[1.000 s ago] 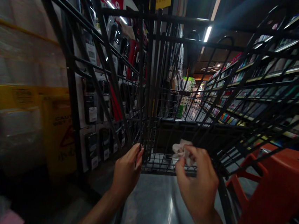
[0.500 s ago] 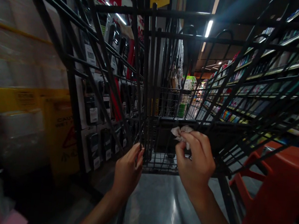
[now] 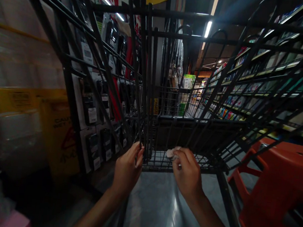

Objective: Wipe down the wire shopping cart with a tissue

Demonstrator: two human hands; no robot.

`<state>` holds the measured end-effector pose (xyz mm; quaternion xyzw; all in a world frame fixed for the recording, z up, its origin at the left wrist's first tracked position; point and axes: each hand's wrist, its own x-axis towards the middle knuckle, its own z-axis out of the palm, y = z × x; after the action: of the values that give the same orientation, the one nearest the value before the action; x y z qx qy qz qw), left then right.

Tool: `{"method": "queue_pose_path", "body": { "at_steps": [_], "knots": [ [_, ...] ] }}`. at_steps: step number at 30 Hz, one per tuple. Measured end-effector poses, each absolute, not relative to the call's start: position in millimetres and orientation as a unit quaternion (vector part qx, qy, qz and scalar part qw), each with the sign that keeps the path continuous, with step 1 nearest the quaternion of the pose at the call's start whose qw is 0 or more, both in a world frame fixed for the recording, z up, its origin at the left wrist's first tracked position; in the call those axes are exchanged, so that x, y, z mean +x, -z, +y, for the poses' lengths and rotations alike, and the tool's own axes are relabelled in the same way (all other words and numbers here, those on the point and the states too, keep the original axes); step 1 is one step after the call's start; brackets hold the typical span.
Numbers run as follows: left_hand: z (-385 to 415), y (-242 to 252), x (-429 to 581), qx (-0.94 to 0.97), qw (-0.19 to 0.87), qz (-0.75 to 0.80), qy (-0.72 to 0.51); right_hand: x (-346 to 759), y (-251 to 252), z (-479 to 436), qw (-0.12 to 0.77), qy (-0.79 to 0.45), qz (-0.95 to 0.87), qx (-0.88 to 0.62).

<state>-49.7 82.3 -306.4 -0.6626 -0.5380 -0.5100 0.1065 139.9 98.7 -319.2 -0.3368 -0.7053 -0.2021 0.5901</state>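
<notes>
A big black wire cart [image 3: 177, 14] fills the middle of the view. The left hand [image 3: 127, 166] is by the cart's bottom left corner. Its fingers are bent closed around a thin black wire. The right hand [image 3: 188, 170] is a bit to the right of it, and the two hands do not touch. The thumb and fingers of the right hand pinch a small, crumpled white cloth [image 3: 171, 153]. The cloth pokes out from the left side of the fingertips. It is between the two hands, just above the cart's bottom edge in this view. I cannot tell if it touches the wires.

Under the hands is a shiny gray floor [image 3: 155, 206] with a streak of light on it. Past the cart's right edge is an orange stool [image 3: 276, 175]. Far behind it, long shelves [image 3: 241, 75] are full of colorful things. Past the cart's left edge, packs with white tags [image 3: 90, 111] hang in rows. Near them is a yellow sign [image 3: 57, 118] with blurry words. Something pink [image 3: 18, 220] is low at the far left, too blurry to name.
</notes>
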Motion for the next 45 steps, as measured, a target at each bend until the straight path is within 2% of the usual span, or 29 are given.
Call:
{"method": "queue_pose_path", "body": {
  "at_steps": [3,5,9,12,24,30,36,45],
  "knots": [
    [82.3,306.1,-50.2,-0.664,0.111,-0.533,0.512,148.0,318.4,88.5,0.587,0.181,-0.717,-0.328],
    [82.1,305.7,-50.5,-0.665,0.111,-0.53,0.513,153.9,303.9,78.9,0.616,0.186,-0.693,-0.326],
    [81.3,304.5,-51.3,-0.664,0.111,-0.527,0.519,163.9,261.6,67.9,0.678,0.252,-0.613,-0.317],
    [80.6,303.4,-51.6,-0.665,0.11,-0.526,0.519,166.5,245.9,73.7,0.69,0.274,-0.597,-0.305],
    [83.2,306.0,-52.8,-0.648,0.119,-0.541,0.523,160.0,274.8,95.4,0.692,0.228,-0.621,-0.29],
    [81.8,305.5,-50.9,-0.647,0.13,-0.548,0.513,160.4,315.1,105.8,0.645,0.197,-0.66,-0.33],
    [82.2,304.9,-50.9,-0.647,0.154,-0.54,0.516,161.8,344.7,112.9,0.592,0.22,-0.675,-0.382],
    [82.6,306.5,-51.5,-0.654,0.149,-0.521,0.528,164.1,372.5,109.6,0.418,0.15,-0.746,-0.496]
  ]
}}
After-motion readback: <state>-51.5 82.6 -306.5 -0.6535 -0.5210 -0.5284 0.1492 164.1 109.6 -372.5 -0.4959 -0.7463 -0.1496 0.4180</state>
